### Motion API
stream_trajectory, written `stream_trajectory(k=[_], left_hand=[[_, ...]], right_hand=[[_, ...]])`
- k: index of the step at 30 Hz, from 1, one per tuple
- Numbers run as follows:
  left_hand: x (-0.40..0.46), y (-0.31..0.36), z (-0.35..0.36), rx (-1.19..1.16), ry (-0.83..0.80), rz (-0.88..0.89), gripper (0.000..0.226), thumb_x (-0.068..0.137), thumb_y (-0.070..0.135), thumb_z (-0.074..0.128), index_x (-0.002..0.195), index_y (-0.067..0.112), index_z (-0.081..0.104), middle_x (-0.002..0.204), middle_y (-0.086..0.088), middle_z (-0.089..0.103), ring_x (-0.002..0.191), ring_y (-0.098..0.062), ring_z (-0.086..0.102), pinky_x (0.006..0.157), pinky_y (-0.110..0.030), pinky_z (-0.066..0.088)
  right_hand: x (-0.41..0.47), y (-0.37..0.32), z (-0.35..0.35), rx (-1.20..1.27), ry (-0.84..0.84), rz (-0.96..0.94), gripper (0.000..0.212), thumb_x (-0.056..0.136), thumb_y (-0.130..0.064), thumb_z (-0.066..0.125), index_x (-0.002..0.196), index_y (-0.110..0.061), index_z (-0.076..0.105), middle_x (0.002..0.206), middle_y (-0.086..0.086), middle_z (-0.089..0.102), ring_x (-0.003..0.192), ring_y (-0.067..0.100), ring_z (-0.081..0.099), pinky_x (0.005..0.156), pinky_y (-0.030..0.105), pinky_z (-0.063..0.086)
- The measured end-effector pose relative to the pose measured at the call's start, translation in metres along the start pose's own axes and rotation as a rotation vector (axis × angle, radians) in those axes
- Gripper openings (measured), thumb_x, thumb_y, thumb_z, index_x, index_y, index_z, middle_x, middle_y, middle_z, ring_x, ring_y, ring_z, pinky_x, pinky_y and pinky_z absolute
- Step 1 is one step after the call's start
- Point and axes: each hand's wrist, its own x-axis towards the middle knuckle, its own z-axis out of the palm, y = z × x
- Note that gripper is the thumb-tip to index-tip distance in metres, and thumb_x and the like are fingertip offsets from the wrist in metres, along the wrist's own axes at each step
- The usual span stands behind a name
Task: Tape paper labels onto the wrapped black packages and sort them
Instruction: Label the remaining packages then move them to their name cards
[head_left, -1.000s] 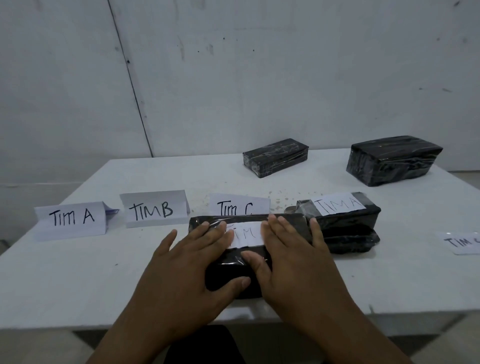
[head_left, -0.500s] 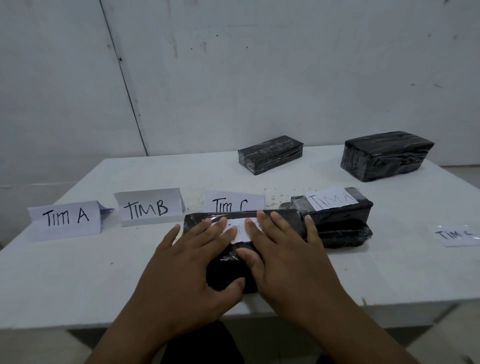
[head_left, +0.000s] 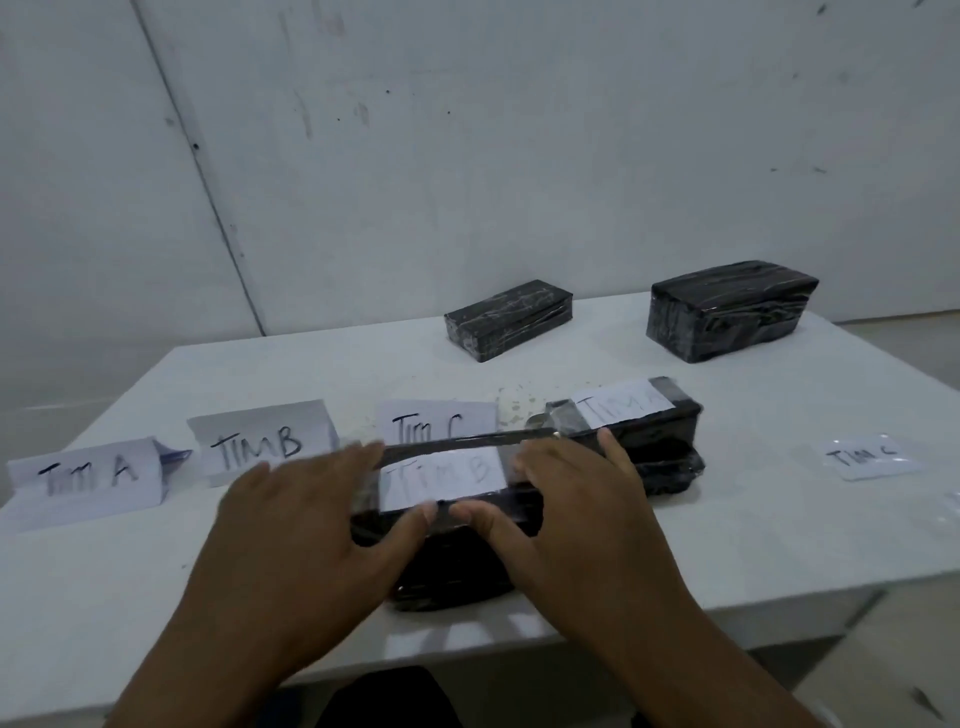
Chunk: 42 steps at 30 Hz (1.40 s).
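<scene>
— Where is the package being worked on?

— The black package (head_left: 457, 525) is seen at the lower centre of the frame, near the front edge of the desk (head_left: 779, 530). A paper label (head_left: 441, 475) reading "TIM B" lies on its top face under clear tape.

— And the hands?

— The left hand (head_left: 306, 525) is laid on the package's left end, the right hand (head_left: 566, 509) on its right end. The fingers are spread and fairly straight, pressed flat on top, while both thumbs meet at the near edge just below the label. Nothing is clamped; the left hand is blurred, so its exact contact is probably, not certainly, on the wrap.

— How is it expected to handle?

— A stiff, brick-like block under glossy film is suggested, so slipping is likely. It is best taken by the two short ends, with the taped label left untouched. A second labelled package (head_left: 639, 431) lies just behind, to the right; the folded "TIM B" card (head_left: 260, 441) stands at centre left.
</scene>
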Motion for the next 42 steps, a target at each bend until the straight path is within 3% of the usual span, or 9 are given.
stream_trajectory(k=[2,6,9,14,21,26,29,39,42], left_hand=[[0.006,0.019,-0.001,-0.151,0.142,0.072,0.075,0.080,0.082,0.035,0.138,0.039,0.056,0.136,0.018,0.062,0.120,-0.010,0.059,0.104,-0.041,0.048],[0.016,0.087,0.002,-0.579,0.326,0.278,0.038,0.085,0.059,0.060,0.118,0.040,0.065,0.113,0.033,0.063,0.097,0.010,0.061,0.082,-0.013,0.045],[0.030,0.151,0.016,-0.761,0.254,0.378,0.020,0.092,0.043,0.065,0.112,0.041,0.066,0.104,0.032,0.065,0.097,0.009,0.064,0.077,-0.012,0.056],[0.053,0.247,0.055,-0.918,0.040,0.405,0.021,0.097,0.024,0.063,0.107,0.042,0.064,0.102,0.025,0.066,0.099,0.011,0.061,0.078,-0.002,0.049],[0.094,0.331,0.133,-0.845,-0.230,0.332,0.034,0.098,0.017,0.064,0.128,0.031,0.058,0.126,0.012,0.062,0.114,-0.005,0.060,0.083,-0.009,0.046],[0.122,0.360,0.176,-0.644,-0.366,0.291,0.057,0.093,0.037,0.066,0.144,0.031,0.042,0.144,0.001,0.053,0.133,-0.020,0.046,0.107,-0.034,0.047],[0.130,0.373,0.186,-0.549,-0.367,0.258,0.067,0.087,0.054,0.068,0.145,0.034,0.040,0.143,0.002,0.052,0.132,-0.022,0.043,0.108,-0.041,0.045],[0.140,0.392,0.195,-0.541,-0.336,0.240,0.046,0.096,0.039,0.063,0.141,0.029,0.056,0.136,0.004,0.061,0.127,-0.022,0.048,0.109,-0.039,0.041],[0.147,0.394,0.194,-0.604,-0.337,0.192,0.024,0.095,0.028,0.064,0.117,0.027,0.074,0.117,0.003,0.071,0.112,-0.022,0.060,0.100,-0.042,0.050]], right_hand=[[-0.003,0.016,-0.006,0.107,0.184,0.000,0.050,0.091,-0.067,0.050,0.108,-0.026,0.072,0.108,-0.012,0.072,0.104,0.006,0.063,0.112,0.038,0.039],[-0.004,0.053,-0.030,0.236,0.352,0.060,0.029,0.096,-0.047,0.056,0.106,-0.024,0.071,0.101,-0.012,0.071,0.093,0.003,0.062,0.086,0.032,0.055],[-0.004,0.096,-0.050,0.190,0.412,0.215,0.022,0.096,-0.041,0.059,0.108,-0.027,0.071,0.102,-0.012,0.071,0.092,0.002,0.061,0.084,0.025,0.054],[-0.006,0.177,-0.081,0.042,0.314,0.534,0.030,0.096,-0.045,0.062,0.120,-0.029,0.069,0.124,-0.009,0.069,0.110,0.011,0.063,0.098,0.037,0.053],[-0.009,0.276,-0.111,-0.205,-0.026,0.734,0.033,0.099,-0.040,0.057,0.132,-0.036,0.058,0.142,-0.006,0.058,0.125,0.021,0.055,0.103,0.041,0.040],[-0.007,0.325,-0.114,-0.243,-0.177,0.776,0.041,0.102,-0.040,0.047,0.143,-0.037,0.047,0.149,-0.004,0.049,0.135,0.025,0.046,0.113,0.047,0.029],[-0.005,0.341,-0.109,-0.226,-0.224,0.751,0.047,0.103,-0.044,0.044,0.149,-0.037,0.038,0.154,-0.005,0.044,0.141,0.026,0.040,0.118,0.050,0.024],[0.004,0.362,-0.101,-0.208,-0.285,0.660,0.045,0.102,-0.045,0.047,0.147,-0.043,0.042,0.156,-0.003,0.039,0.143,0.025,0.033,0.120,0.050,0.019],[0.007,0.363,-0.101,-0.227,-0.287,0.650,0.042,0.102,-0.047,0.047,0.143,-0.044,0.046,0.152,0.000,0.041,0.141,0.026,0.034,0.119,0.050,0.021]])
